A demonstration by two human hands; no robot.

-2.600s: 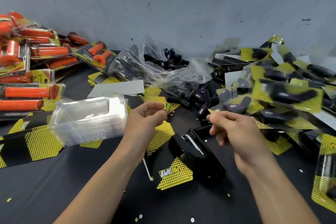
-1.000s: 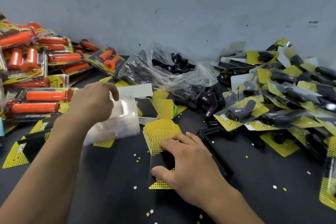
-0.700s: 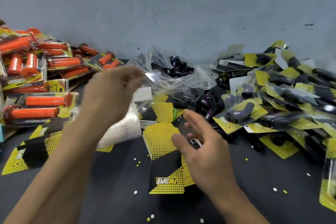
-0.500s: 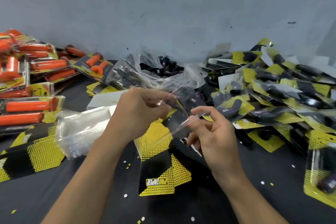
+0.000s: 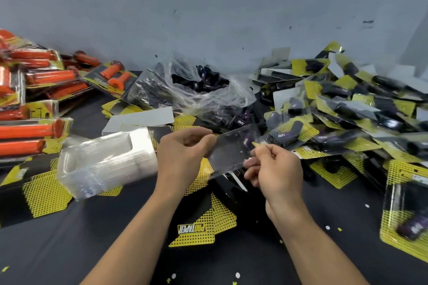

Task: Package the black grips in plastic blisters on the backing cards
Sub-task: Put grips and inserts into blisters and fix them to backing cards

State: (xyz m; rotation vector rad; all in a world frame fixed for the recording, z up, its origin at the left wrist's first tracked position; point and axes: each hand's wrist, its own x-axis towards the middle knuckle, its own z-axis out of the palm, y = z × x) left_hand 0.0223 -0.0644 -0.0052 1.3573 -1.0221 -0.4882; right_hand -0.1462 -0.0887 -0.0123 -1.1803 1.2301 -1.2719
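Note:
A clear plastic blister [image 5: 231,150] hangs in the air between both hands, above the table's middle. My left hand [image 5: 183,157] pinches its left end and my right hand [image 5: 273,169] pinches its right edge. Under the hands lies a black and yellow backing card [image 5: 196,229] with printed lettering, partly over a black stapler [image 5: 234,183]. A stack of nested clear blisters [image 5: 104,159] sits to the left. Loose black grips [image 5: 206,81] fill a crumpled clear bag at the back centre.
Packaged orange grips [image 5: 30,104] are heaped at the left. A big pile of packaged black grips on yellow cards [image 5: 347,118] covers the right side. One more package [image 5: 405,215] lies near the right edge. Spare cards [image 5: 34,187] lie at the front left. A grey wall stands behind.
My left hand reached to the blister stack and lifted one blister away. My right hand left the backing card and took the blister's other end. Both hands now hold it up.

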